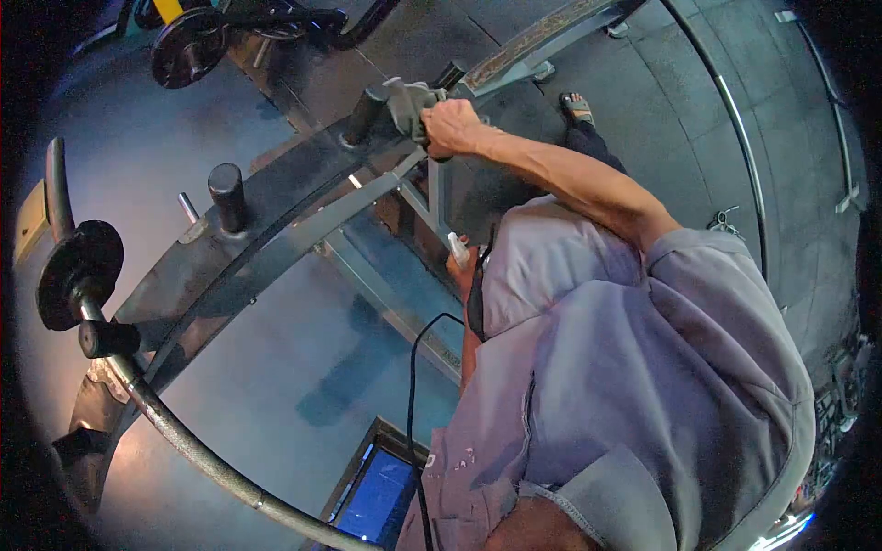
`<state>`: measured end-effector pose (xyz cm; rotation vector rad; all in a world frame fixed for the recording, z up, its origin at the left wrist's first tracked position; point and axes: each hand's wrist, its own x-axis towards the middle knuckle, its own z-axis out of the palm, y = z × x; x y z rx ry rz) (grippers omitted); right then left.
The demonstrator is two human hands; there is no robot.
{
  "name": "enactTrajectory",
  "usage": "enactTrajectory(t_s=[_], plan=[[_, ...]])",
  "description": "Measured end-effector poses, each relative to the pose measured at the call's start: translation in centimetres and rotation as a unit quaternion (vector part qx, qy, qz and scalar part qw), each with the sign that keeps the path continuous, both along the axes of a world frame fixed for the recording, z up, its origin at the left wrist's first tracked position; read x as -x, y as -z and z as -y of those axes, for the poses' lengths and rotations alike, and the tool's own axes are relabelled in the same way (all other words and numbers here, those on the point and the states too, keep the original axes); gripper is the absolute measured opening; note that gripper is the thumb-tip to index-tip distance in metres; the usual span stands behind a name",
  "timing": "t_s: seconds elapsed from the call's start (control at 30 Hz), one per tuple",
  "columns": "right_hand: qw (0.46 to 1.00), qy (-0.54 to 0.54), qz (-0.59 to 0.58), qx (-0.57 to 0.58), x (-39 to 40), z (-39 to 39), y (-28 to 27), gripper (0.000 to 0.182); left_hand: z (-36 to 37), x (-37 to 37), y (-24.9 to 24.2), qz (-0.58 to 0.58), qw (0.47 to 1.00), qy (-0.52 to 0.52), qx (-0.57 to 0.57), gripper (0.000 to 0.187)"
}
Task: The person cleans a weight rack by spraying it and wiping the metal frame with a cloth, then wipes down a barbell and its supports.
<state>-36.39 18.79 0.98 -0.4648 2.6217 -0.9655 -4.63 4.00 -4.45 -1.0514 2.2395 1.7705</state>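
Note:
My right hand (452, 127) is closed around a grey-green cloth (412, 108). It presses the cloth against the upper end of a dark, curved machine frame (285, 179), beside a black peg (366, 118). Lower down, close to my body, my left hand (461, 268) has its fingers wrapped round what looks like a spray bottle with a white top (457, 248). The rest of that bottle is mostly hidden by my hand and shirt.
Another black peg (228, 197) sticks up from the frame. A curved metal bar (197, 450) with a black disc (81, 274) crosses the lower left. A black cable (412, 395) hangs near a blue screen (378, 496). A weight plate (188, 48) is at upper left.

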Motion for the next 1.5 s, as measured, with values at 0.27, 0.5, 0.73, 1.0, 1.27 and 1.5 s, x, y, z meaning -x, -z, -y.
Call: enactTrajectory(t_s=[0.27, 0.5, 0.73, 1.0, 1.27, 1.5], plan=[[0.996, -0.004, 0.086, 0.002, -0.9, -1.6, -4.1, 0.054, -0.6, 1.2, -1.0, 0.005, 0.999, -0.032, -0.033, 0.037], [0.997, -0.054, 0.035, 0.041, -2.5, -2.0, -7.0, 0.046, 0.3, 1.2, -0.7, -0.01, 1.0, 0.013, 0.001, 0.034], [0.994, -0.079, 0.055, 0.049, -2.9, -1.9, -6.9, 0.053, 0.4, 1.0, -0.4, 0.003, 1.0, 0.012, 0.004, 0.033], [0.994, -0.069, 0.078, 0.033, -1.8, -2.1, -7.1, 0.049, 0.5, 0.9, 0.0, 0.003, 1.0, 0.013, 0.002, 0.033], [0.994, -0.088, 0.071, -0.002, 0.2, -1.6, -7.1, 0.042, -0.1, 0.9, 0.4, -0.002, 1.0, 0.007, -0.001, 0.032], [0.997, -0.039, 0.064, 0.023, -2.4, -2.2, -6.1, 0.04, 5.0, -0.3, 5.1, 0.09, 0.991, 0.082, 0.062, 0.033]])
